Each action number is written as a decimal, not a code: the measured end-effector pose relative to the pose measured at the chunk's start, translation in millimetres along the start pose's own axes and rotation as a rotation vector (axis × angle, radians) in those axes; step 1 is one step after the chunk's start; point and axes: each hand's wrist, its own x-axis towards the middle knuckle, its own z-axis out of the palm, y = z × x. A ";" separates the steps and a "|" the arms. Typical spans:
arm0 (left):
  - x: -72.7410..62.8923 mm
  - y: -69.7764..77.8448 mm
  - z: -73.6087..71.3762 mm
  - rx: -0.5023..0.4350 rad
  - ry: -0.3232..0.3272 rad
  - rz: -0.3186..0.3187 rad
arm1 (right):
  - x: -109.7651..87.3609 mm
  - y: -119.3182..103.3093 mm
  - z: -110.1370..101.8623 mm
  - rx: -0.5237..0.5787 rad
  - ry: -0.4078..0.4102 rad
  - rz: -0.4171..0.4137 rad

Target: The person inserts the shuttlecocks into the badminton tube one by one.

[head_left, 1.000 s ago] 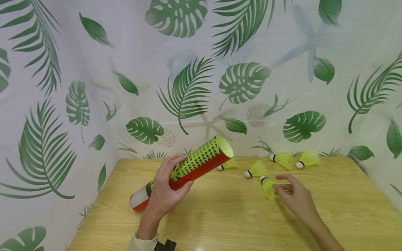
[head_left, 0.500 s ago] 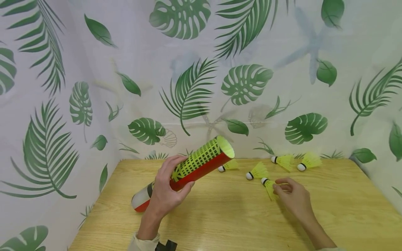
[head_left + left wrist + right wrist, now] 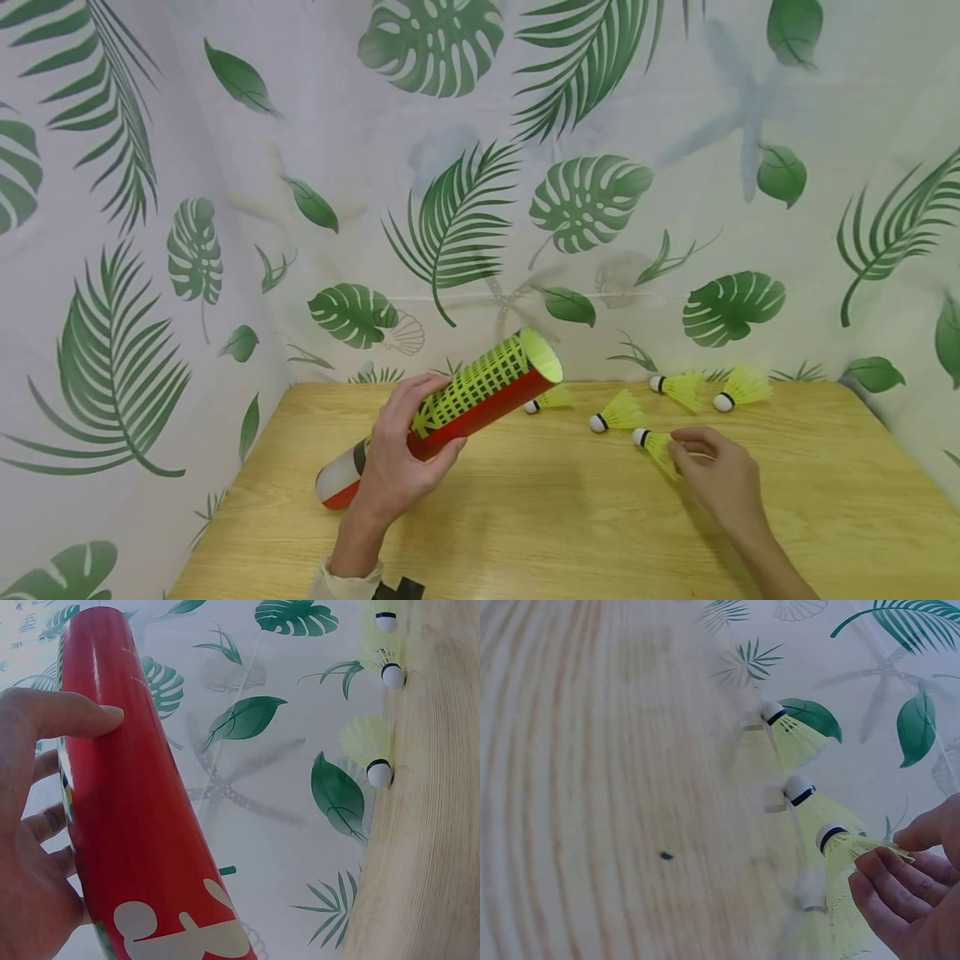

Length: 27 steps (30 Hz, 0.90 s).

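My left hand [image 3: 401, 454] grips a shuttlecock tube [image 3: 480, 392], red with a yellow-green checked side. The tube is tilted, its open mouth up and to the right; in the left wrist view the thumb lies across the red side of the tube [image 3: 135, 787]. With thumb and fingers my right hand [image 3: 720, 479] pinches the skirt edge of a yellow shuttlecock [image 3: 657, 450]. In the right wrist view, the white cork of that shuttlecock [image 3: 844, 841] points away from the fingers. Whether it touches the table is hard to tell.
More yellow shuttlecocks lie toward the table's back: one [image 3: 618, 411] just left of the held one, one [image 3: 551, 398] partly behind the tube mouth, and two [image 3: 678, 389] near the wall. A leaf-printed cloth [image 3: 480, 108] backs the wooden table [image 3: 525, 517].
My right hand has closed on the shuttlecock's skirt and shifted slightly right, and the shuttlecock has moved and turned a little with it. The left hand and tube stay nearly still.
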 end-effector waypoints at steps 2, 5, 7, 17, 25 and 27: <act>-0.4 -0.1 0.4 -0.003 -0.001 0.002 | -0.4 -1.3 -3.0 0.001 0.023 -0.027; -0.8 -0.3 0.8 -0.006 0.000 0.003 | -0.1 -4.2 -7.2 0.003 0.053 -0.061; -1.0 -0.5 0.9 -0.005 -0.001 0.003 | -0.2 -6.2 -9.8 0.003 0.071 -0.075; -1.4 -0.8 1.9 -0.008 -0.007 -0.002 | -3.1 -21.1 -21.0 0.022 0.134 -0.158; -2.1 -0.4 3.1 0.000 -0.012 -0.003 | -6.6 -38.3 -30.3 0.058 0.180 -0.207; -2.1 -0.4 3.4 -0.002 -0.013 0.000 | -7.8 -44.6 -33.3 0.072 0.190 -0.218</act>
